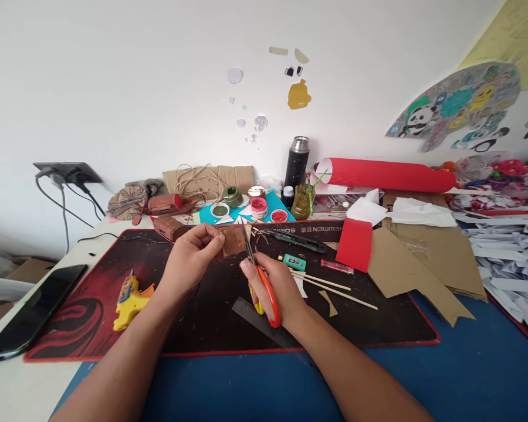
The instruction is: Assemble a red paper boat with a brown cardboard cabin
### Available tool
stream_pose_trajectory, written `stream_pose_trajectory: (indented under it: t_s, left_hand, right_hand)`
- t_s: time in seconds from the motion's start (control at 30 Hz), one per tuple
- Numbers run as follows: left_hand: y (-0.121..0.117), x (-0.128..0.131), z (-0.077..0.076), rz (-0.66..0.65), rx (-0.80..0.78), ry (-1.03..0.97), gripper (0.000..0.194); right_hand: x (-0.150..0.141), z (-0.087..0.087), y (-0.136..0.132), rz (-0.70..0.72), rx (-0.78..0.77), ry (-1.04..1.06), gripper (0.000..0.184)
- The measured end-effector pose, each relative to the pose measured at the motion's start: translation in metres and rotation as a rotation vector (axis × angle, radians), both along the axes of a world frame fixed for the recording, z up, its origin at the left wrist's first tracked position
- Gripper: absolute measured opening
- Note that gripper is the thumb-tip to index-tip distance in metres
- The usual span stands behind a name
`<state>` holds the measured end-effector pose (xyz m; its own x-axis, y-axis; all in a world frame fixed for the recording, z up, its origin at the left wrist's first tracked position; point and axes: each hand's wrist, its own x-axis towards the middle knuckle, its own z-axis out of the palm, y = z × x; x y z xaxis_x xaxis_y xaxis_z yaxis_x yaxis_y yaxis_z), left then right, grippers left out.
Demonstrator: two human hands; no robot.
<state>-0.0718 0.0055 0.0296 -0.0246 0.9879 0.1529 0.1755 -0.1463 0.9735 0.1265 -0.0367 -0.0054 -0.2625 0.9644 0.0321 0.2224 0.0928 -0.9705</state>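
Note:
Between the thumb and fingers of my left hand (198,252) is a small brown piece of cardboard (234,240), held up above the dark mat. My right hand (277,281) grips a pair of scissors (267,296) with orange and yellow handles. The scissor blades point up and away, right along the cardboard's right edge; whether they touch it I cannot tell. Below my right hand a ruler (250,313) lies on the mat. A yellow glue gun (132,302) rests to the left of my left forearm.
On the mat (193,334) lie a utility knife (294,240), wooden sticks (334,287) and a teal box (294,262). Paint jars (259,207) and a black flask (297,161) stand behind. Cardboard pieces (391,264) and red paper (354,243) are at right, a phone (35,310) at left.

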Motion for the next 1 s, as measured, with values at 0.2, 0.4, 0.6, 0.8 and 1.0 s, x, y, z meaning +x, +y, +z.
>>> stream_pose_trajectory:
  t_s: [0.2,0.4,0.6,0.8,1.0]
  left_hand:
    - [0.000,0.001,0.001,-0.003,-0.022,0.003,0.027]
    - [-0.001,0.004,-0.001,0.003,-0.007,0.004,0.026]
    - [-0.001,0.007,-0.005,0.001,-0.023,-0.015,0.025]
    - [0.002,0.008,-0.008,0.005,-0.038,-0.045,0.025]
    - [0.003,0.008,-0.008,-0.010,-0.049,-0.131,0.025]
  right_hand:
    - [0.000,0.000,0.000,0.001,-0.015,0.005,0.049]
    - [-0.001,0.000,-0.001,-0.021,-0.022,-0.015,0.047]
    - [-0.001,-0.002,0.000,-0.056,-0.011,-0.042,0.047]
    - [-0.001,-0.005,0.001,-0.062,-0.036,-0.007,0.051]
    - [-0.004,-0.010,0.000,-0.013,-0.165,0.168,0.057]
